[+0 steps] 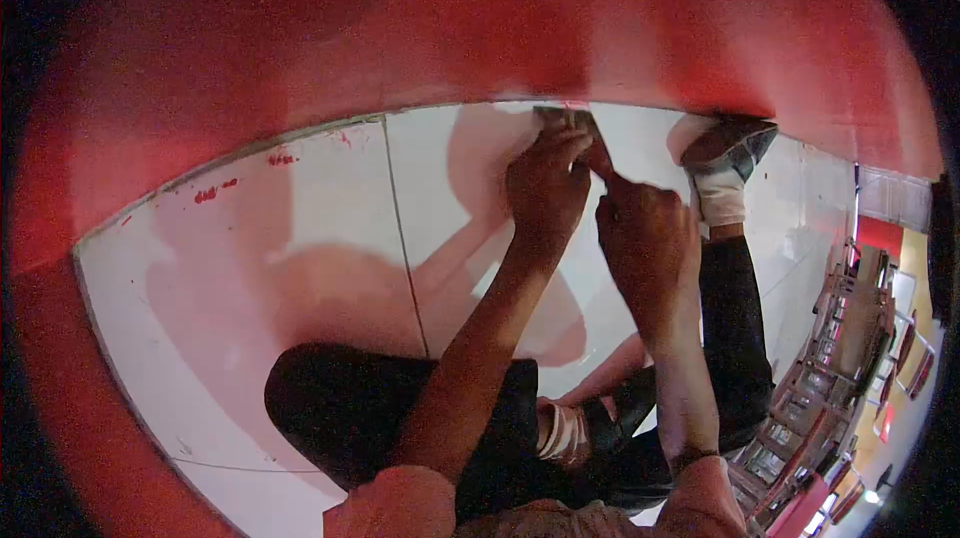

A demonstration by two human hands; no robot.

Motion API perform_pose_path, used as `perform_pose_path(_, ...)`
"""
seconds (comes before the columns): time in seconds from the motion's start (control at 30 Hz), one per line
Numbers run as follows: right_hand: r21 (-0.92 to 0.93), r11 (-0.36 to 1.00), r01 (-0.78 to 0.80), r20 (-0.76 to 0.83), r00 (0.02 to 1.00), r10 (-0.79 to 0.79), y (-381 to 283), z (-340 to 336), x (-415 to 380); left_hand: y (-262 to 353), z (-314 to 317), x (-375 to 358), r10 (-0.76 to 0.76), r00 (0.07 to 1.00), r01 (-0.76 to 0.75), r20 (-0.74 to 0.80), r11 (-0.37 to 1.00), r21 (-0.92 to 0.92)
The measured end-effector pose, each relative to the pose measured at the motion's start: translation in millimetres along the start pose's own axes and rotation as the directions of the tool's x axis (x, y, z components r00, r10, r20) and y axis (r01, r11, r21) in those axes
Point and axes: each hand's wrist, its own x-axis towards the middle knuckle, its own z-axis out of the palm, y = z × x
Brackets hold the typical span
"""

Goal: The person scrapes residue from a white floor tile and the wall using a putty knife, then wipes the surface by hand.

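A dark flat scraper lies with its wide end against the white tiled floor, right at the foot of the red wall. My right hand is closed around the handle end, forefinger stretched along it. Over the wide end, my left hand has its fingers bent and pressed down on the blade. A small pink-red smear shows at the floor edge just beyond the blade. My fingers hide part of the tool.
The red wall curves across the top. Red paint spots mark the tiled floor at left. My crossed legs and a dark shoe flank my arms. Stacked benches or desks stand at far right.
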Motion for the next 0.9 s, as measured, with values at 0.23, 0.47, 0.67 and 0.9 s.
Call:
perform_pose_path(0.23, 0.03, 0.999, -0.011, -0.014, 1.0, 0.011, 3, 5, -14, 7, -8, -10, 0.06, 0.998, -0.061, 0.003, 0.998, 0.032)
perform_pose_path(0.47, 0.155, 0.988, -0.017, 0.091, 0.996, 0.003, -11, 6, -52, 45, -66, -22, -0.271, 0.884, 0.081, 0.382, 0.891, 0.446)
perform_pose_path(0.67, 0.045, 0.996, 0.076, 0.083, 0.993, -0.079, -38, 16, -21, 25, -85, -9, -0.004, 0.975, -0.06, 0.224, 0.958, 0.279)
perform_pose_path(0.9, 0.003, 0.995, 0.095, 0.018, 0.995, -0.095, -36, 16, -23, 20, -74, -10, 0.077, 0.992, -0.098, 0.105, 0.972, 0.216)
